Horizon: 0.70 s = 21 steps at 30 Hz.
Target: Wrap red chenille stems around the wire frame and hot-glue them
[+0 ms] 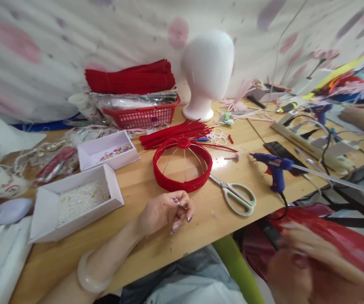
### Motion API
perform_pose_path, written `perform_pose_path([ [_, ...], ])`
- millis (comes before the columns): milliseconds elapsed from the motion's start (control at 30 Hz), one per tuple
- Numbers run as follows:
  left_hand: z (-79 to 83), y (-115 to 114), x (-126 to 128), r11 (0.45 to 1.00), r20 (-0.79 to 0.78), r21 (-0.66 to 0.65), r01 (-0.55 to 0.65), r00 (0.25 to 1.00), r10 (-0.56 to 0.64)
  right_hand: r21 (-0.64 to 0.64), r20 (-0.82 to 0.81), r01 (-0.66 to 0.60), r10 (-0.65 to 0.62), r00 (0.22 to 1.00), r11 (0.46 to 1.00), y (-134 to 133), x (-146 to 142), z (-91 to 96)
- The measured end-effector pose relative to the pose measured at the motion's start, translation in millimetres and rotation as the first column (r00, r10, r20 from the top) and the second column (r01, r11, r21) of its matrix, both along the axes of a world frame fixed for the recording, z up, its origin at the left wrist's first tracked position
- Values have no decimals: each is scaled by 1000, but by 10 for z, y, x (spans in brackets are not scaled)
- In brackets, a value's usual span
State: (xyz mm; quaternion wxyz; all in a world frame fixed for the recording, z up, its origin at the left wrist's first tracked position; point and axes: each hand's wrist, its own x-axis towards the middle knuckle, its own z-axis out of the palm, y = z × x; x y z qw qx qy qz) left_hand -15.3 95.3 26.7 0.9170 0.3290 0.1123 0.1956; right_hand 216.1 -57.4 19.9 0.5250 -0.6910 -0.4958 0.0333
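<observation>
My left hand (168, 211), with a pale bangle (89, 274) on the wrist, rests at the table's front with fingers curled together. Whatever they may hold is hidden. Just beyond it stands a round red-wrapped wire frame (183, 184) with thin bare wires arching inside and a red disc (184, 143) at the top. My right hand (315, 266) is smeared by motion at the lower right, off the table edge, over red material; its fingers cannot be made out. Between the two hands lie scissors (239, 198) with pale handles. Behind the frame is a bundle of red fuzzy stems (175, 131).
White boxes of beads (113, 185) and gems (131, 154) stand left. A white foam head (209, 63) and a red basket (140, 116) are behind. To the right are a blue glue gun (273, 166), a power strip (311, 147) and another person's hand (362, 118).
</observation>
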Motion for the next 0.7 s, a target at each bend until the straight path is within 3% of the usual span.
perform_pose_path([
  [67,39,-17,-2,998,-38,62,19,999,-17,18,32,-272,271,962,962,165,-274,63],
  [133,61,-41,-3,992,-67,123,24,998,-16,-11,86,-505,504,859,863,401,-482,147],
  [167,65,-53,-3,990,-79,141,18,997,-7,-47,98,-547,548,830,836,518,-563,184],
  [333,59,-73,5,994,-96,105,0,995,10,64,75,-595,590,804,802,821,-762,210],
  [700,35,-54,15,994,-80,77,81,994,-75,146,-46,-484,495,868,863,845,-905,123],
])
